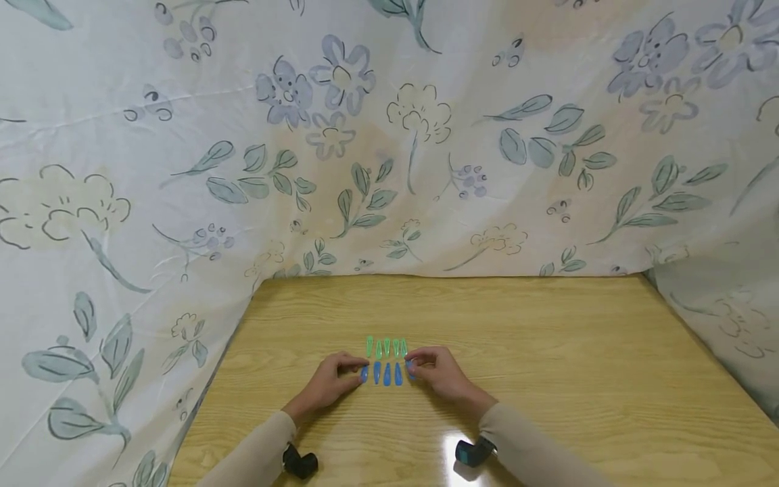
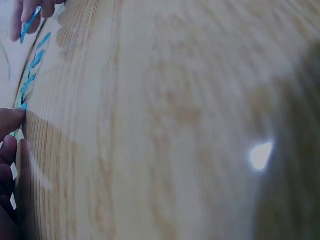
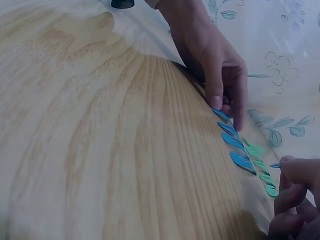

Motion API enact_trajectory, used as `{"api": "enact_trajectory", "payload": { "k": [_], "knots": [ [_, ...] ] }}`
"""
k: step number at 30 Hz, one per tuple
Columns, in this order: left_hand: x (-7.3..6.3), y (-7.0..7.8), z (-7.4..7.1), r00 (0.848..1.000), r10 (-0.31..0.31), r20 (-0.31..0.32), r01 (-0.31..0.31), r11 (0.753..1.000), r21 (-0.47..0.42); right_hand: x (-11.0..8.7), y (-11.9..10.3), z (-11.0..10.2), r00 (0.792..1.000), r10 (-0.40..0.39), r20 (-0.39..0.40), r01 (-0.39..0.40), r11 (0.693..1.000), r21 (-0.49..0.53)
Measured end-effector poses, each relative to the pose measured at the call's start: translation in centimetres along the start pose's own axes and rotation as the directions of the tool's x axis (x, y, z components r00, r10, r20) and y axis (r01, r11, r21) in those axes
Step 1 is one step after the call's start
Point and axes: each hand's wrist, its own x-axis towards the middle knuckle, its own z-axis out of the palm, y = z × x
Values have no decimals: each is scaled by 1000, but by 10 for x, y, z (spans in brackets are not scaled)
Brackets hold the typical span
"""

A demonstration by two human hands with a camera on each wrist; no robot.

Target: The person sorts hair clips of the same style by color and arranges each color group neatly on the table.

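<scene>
Small teardrop-shaped snap hair clips lie in two rows in the head view. The green hair clips [image 1: 387, 348] form the far row, the blue hair clips [image 1: 387, 374] the near one. At the row's left end my left hand [image 1: 331, 379] holds the leftmost blue hair clip [image 1: 364, 374] on the table between thumb and finger. My right hand [image 1: 447, 374] pinches another blue hair clip [image 3: 275, 165] at the right end, partly hidden by the fingers. In the right wrist view that clip looks raised off the table, beside the green row.
A wood-grain table [image 1: 548, 379] extends around both rows. Floral cloth [image 1: 420, 169] hangs behind it and along its sides. Dark wrist devices [image 1: 475, 452] sit at both sleeves.
</scene>
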Motion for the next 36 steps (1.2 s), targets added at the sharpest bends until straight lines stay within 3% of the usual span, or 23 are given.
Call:
{"api": "enact_trajectory", "payload": {
  "k": [4,11,21,36],
  "knots": [
    [0,1,-1,1000,-7,6,7,1000,-1,3,4,4,1000,-8,-4,8,1000,-22],
    [0,0,-1,1000,0,6,0,1000,-7,2,-7,9,1000,22,12,-21,993,-117],
    [0,5,0,1000,15,-7,-15,999,-33,3,0,12,999,49,2,-48,980,-195],
    [2,-1,-1,1000,-3,15,3,1000,-3,-1,-5,18,999,37,-20,-42,906,-420]
  ]
}}
